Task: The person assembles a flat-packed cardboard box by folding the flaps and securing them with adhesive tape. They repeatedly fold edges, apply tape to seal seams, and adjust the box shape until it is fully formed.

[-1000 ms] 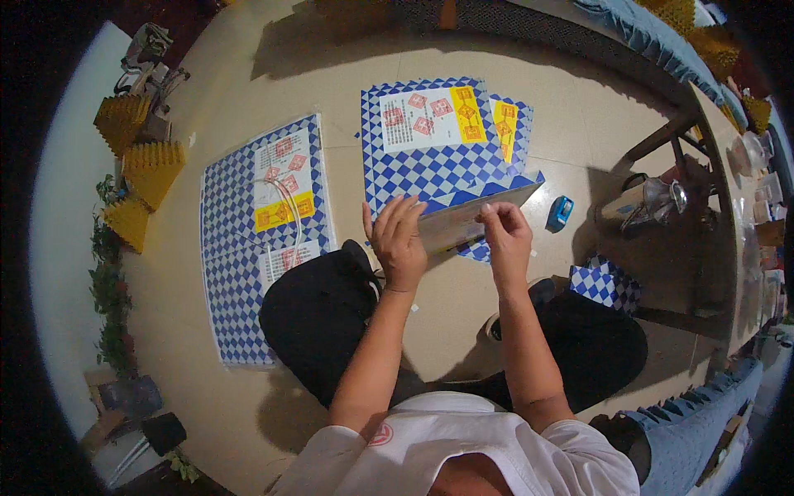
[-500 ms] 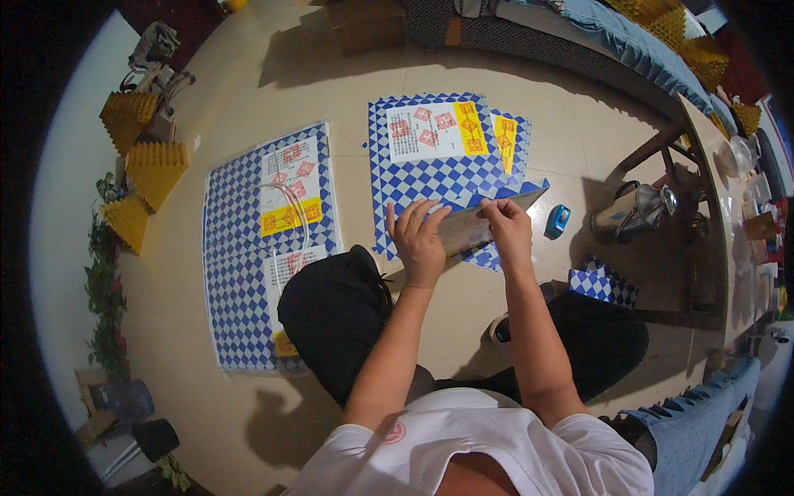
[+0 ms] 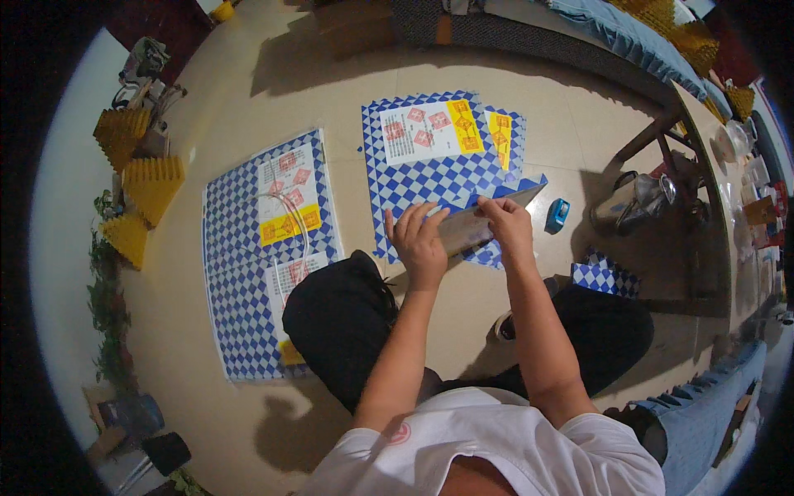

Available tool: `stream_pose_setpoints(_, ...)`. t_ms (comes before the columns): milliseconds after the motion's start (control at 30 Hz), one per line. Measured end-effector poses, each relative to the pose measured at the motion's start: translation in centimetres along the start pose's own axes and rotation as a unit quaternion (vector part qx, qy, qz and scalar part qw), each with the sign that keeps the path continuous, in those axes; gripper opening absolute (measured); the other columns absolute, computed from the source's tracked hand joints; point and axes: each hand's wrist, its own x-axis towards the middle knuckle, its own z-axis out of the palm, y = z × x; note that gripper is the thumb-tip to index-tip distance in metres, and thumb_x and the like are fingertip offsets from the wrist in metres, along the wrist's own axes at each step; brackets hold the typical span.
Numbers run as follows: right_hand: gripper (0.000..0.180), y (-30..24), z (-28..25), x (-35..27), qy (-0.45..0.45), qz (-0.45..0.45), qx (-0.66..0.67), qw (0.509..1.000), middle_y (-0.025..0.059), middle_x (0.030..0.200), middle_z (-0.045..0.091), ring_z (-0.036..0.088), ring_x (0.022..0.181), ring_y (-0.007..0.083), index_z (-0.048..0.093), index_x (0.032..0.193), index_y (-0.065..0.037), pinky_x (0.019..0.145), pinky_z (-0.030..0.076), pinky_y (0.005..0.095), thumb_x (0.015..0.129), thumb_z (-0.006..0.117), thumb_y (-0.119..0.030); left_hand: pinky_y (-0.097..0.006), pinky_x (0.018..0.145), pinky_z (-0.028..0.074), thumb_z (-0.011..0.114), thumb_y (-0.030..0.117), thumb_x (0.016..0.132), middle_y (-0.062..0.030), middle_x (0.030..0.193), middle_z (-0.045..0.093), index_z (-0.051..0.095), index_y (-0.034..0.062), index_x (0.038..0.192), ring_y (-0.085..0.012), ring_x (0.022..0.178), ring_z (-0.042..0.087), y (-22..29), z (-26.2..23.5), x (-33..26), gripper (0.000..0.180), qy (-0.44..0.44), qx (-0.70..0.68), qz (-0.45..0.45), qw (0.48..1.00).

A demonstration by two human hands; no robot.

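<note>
Above the floor, in front of my knees, I hold a thin flat checked sheet tilted on edge. Its near face is plain greyish, and blue-and-white checks show along the upper edge. My left hand is bent around its left end, fingers over the top and partly hidden. At the upper edge, right of the middle, my right hand pinches the sheet between thumb and fingers. Just beyond lies a blue-checked printed sheet with a white and yellow panel. A second printed sheet peeks out from under it.
A large plastic-wrapped checked pack lies at left, a white strap across it. To the right are a small blue object, a metal kettle, a folded checked piece and a wooden table. Yellow pleated pieces stand far left.
The held sheet's near face is tilted slightly differently, and my right fingers have shifted a little along its edge. Both hands keep hold. The whole view has turned slightly.
</note>
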Motion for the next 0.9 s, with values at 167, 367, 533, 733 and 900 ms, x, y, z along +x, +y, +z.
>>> stream_pose_setpoints(167,0.026,1.1,-0.9,0.3,0.008,0.002,0.021,1.000,0.0033,0.078,0.069,0.055,0.068,0.0096,0.069,0.083,-0.001,0.064,0.043,0.0257,0.087,0.072,-0.027,-0.053,0.118,0.021,0.059,0.003,0.087,0.0007,0.112,0.067,0.073,0.0197,0.101,-0.0216,0.115,0.056,0.1,0.2,0.1,0.026,0.002,0.017,0.013,1.000)
stream_pose_setpoints(367,0.020,-0.2,-0.9,-0.9,-0.011,-0.083,0.045,0.995,0.0008,0.080,0.065,0.055,0.071,0.0085,0.065,0.088,-0.001,0.066,0.043,0.0242,0.092,0.069,-0.020,-0.053,0.118,0.019,0.054,0.006,0.087,0.0000,0.110,0.066,0.077,0.0228,0.101,-0.0215,0.114,0.056,0.8,-0.2,0.1,0.032,-0.023,0.024,0.009,0.999)
stream_pose_setpoints(533,0.014,-0.4,-0.7,-0.5,0.004,-0.235,-0.031,0.972,0.0043,0.081,0.062,0.058,0.074,0.0134,0.060,0.091,-0.002,0.071,0.047,0.0275,0.090,0.070,-0.012,-0.054,0.117,0.021,0.053,0.006,0.087,-0.0004,0.111,0.065,0.077,0.0234,0.104,-0.0223,0.114,0.056,0.3,-0.8,-0.1,0.034,-0.018,0.037,0.009,0.999)
stream_pose_setpoints(733,0.020,-1.7,-4.4,2.5,-0.034,-0.402,-0.167,0.900,0.0094,0.087,0.065,0.066,0.083,0.0241,0.060,0.093,-0.004,0.076,0.052,0.0340,0.078,0.069,0.006,-0.056,0.115,0.023,0.058,0.001,0.084,0.0005,0.111,0.066,0.075,0.0234,0.107,-0.0232,0.114,0.055,1.0,-0.7,-0.1,0.037,-0.024,0.032,0.024,0.999)
stream_pose_setpoints(900,0.021,-0.4,-4.4,3.0,-0.049,-0.370,-0.132,0.918,0.0094,0.086,0.065,0.066,0.082,0.0239,0.060,0.093,-0.003,0.076,0.052,0.0339,0.078,0.067,0.009,-0.060,0.117,0.019,0.056,0.000,0.083,-0.0001,0.111,0.066,0.075,0.0227,0.104,-0.0252,0.119,0.054,1.6,-1.3,-0.3,0.036,-0.023,0.061,0.009,0.998)
